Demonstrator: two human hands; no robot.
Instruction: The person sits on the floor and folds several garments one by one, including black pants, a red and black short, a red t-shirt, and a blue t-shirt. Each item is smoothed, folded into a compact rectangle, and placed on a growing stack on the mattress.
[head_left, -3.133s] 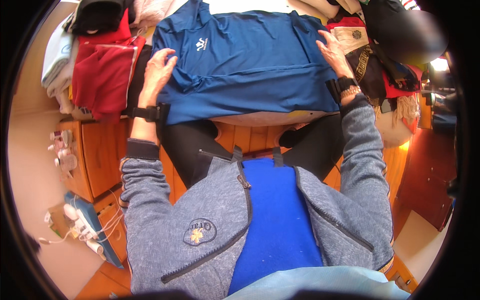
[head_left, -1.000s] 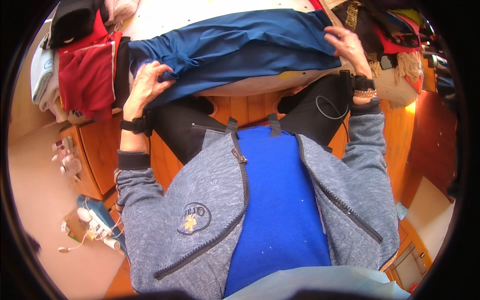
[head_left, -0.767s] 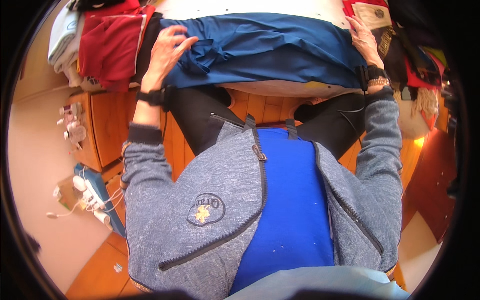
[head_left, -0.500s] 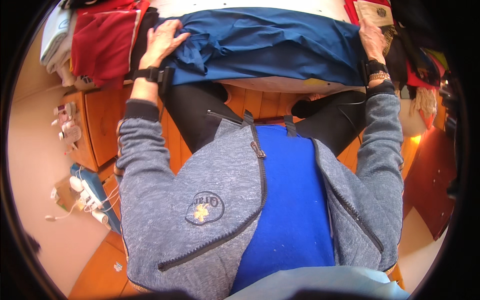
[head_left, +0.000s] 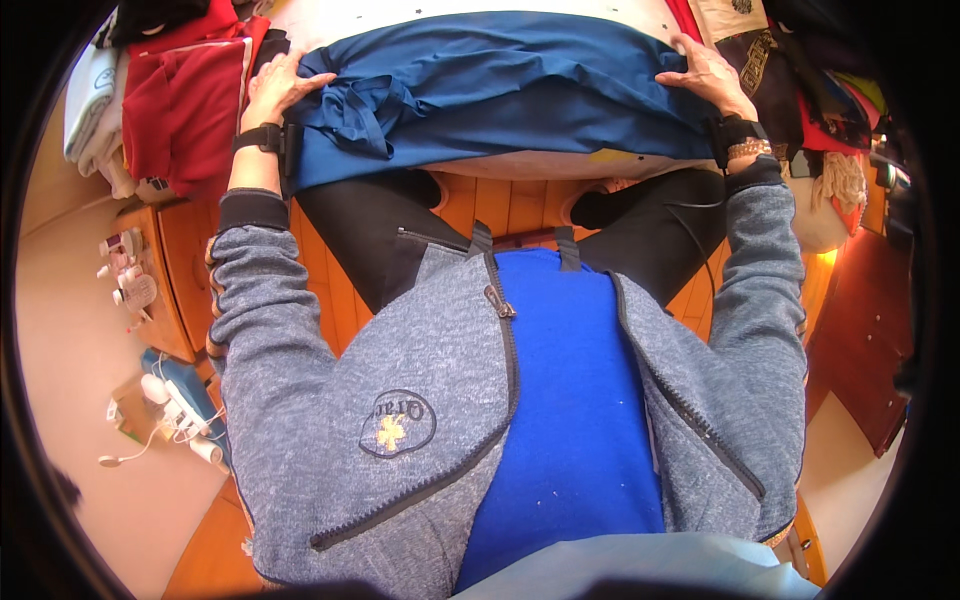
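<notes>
A dark blue piece of clothing (head_left: 520, 80) lies spread crosswise over a white, dotted cover, wrinkled and bunched into a twisted lump at its left end. At that end, my left hand (head_left: 280, 88) rests on the cloth's edge, thumb stretched inward and fingers apart. My right hand (head_left: 708, 80) lies at the opposite end, its thumb pointing toward the middle and its fingers extended. Neither hand appears to grip the fabric. Black straps with small devices sit on both wrists.
Red folded clothes (head_left: 185, 110) and pale folded towels (head_left: 92, 95) are stacked at the left. Dark and coloured garments (head_left: 765, 80) pile up on the right. A wooden cabinet (head_left: 175, 270) holds small bottles. Below it, a white power strip (head_left: 185, 400) trails cables.
My right hand has shifted inward and its thumb has spread away from the fingers. My left hand has moved a little left and down. The blue cloth's left end looks flatter and wider.
</notes>
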